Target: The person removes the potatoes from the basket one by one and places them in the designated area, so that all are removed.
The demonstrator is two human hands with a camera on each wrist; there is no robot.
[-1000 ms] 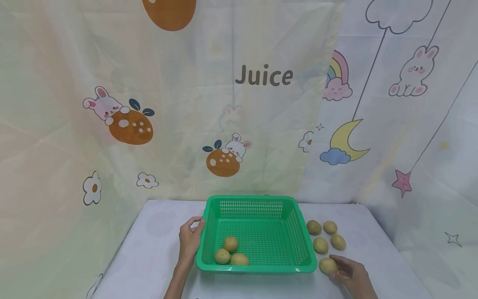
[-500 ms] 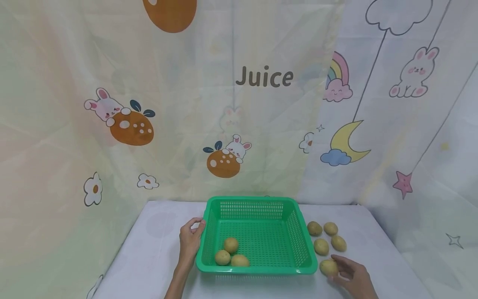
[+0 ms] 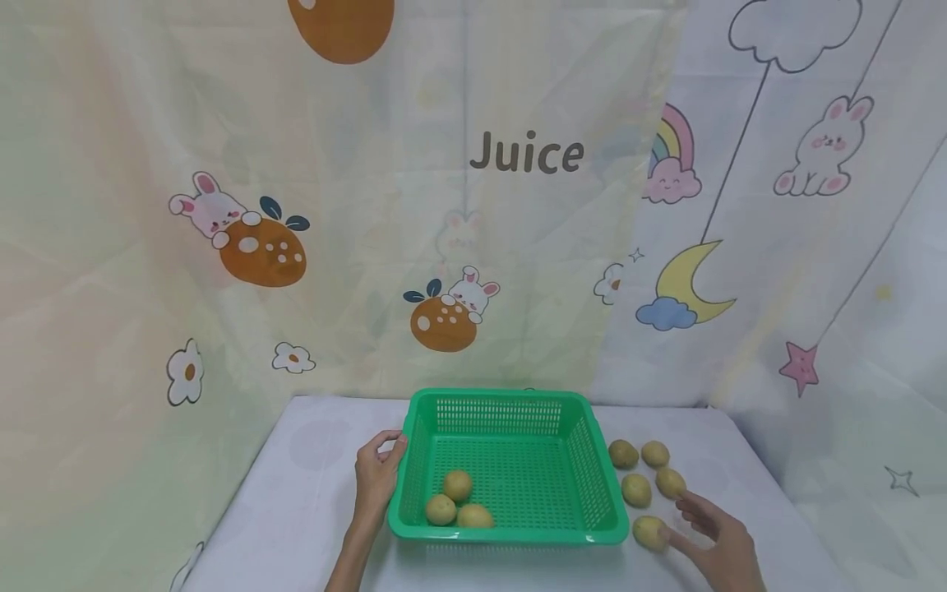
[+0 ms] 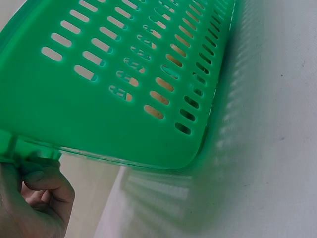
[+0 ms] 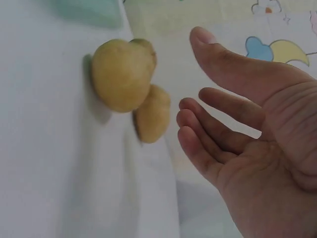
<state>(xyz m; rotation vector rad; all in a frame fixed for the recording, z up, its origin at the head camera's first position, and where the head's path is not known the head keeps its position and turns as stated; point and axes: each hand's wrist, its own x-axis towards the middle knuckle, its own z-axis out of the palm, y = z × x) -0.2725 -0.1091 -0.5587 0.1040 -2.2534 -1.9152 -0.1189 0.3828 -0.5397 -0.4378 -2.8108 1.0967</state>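
Note:
A green plastic basket stands on the table, its sides and floor perforated. Three potatoes lie in its front left corner. My left hand grips the basket's left rim, and the left wrist view shows its curled fingers at the rim. To the right of the basket, my right hand hovers with fingers spread and nothing in its grasp. Its thumb is near the front potato, its fingertips near another potato. In the right wrist view the palm faces a nearby potato.
More potatoes lie in a loose group along the basket's right side. A white cloth covers the table. Behind it hangs a printed curtain with rabbits, fruit and the word "Juice".
My right hand has let go of the front potato, moved slightly right and opened its fingers. That potato stays on the table. The left hand keeps its grip on the basket.

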